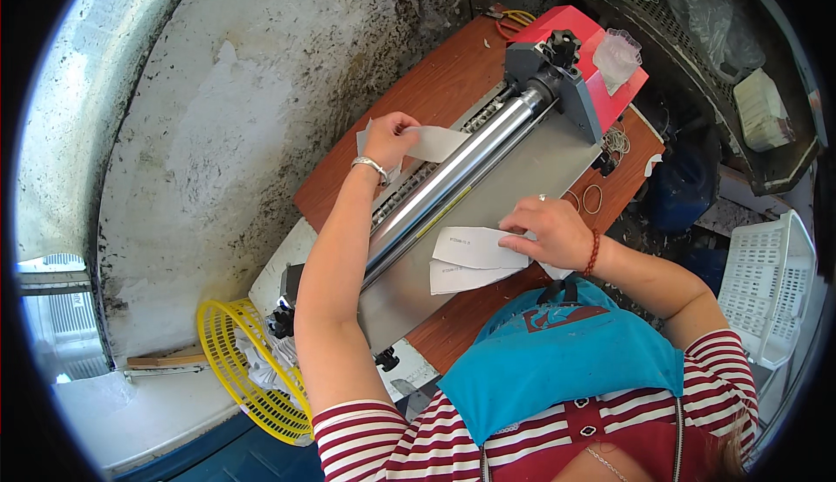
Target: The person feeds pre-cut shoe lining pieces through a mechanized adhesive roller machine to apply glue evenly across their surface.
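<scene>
My left hand (pixel 389 144) reaches across the metal roller (pixel 461 168) of a bench machine with a red end housing (pixel 570 33). Its fingers are closed on a white flat strip (pixel 435 143), whose one end lies against the roller's far side. More white material shows behind that hand. On the near side, my right hand (pixel 555 235) grips flat white pieces by their right ends. The upper white piece (pixel 475 249) overlaps a lower one (pixel 470 278); both bear small print. They are over the machine's grey metal plate (pixel 392 303), near its front edge.
The machine stands on a brown wooden table (pixel 435 73), with rubber bands (pixel 592 199) at right. A yellow basket (pixel 218 351) holding white pieces stands at lower left. To the right are a white crate (pixel 766 282) and a blue container (pixel 684 186). A stained wall rises behind.
</scene>
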### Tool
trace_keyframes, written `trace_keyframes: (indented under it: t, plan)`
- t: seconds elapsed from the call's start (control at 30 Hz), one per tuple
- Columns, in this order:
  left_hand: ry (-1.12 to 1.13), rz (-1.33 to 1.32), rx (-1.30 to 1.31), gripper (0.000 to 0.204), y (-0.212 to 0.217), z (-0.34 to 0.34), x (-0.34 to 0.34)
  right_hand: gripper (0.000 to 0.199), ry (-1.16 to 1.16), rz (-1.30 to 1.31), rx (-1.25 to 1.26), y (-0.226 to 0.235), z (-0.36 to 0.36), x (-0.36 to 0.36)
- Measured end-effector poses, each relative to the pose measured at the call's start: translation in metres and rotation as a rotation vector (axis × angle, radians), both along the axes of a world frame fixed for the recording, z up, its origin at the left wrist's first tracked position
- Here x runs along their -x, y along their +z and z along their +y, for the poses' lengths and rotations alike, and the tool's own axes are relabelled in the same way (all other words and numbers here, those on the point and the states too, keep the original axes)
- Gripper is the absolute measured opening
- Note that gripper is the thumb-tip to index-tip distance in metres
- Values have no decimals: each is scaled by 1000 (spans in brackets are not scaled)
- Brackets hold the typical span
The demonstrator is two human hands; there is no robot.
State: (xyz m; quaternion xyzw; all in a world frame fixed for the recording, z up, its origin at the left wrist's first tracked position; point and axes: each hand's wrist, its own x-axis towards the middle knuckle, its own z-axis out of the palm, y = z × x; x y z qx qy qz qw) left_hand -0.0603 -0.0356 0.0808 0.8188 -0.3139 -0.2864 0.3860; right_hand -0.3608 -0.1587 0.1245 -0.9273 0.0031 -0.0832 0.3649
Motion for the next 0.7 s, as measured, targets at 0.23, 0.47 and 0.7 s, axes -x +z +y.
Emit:
trace_keyframes:
  t: [0.23,0.47,0.7]
  plan:
    - [276,-538,-61,17,-11,30,-32,8,-58,-104,-129,-11,5,2]
    - [-253,-330,-680,35,-52,52,-45,10,-185,248,-616,-3,-27,9]
    - [-176,174,-251,29,1,5,9,18,-272,322,-507,-4,-50,-11]
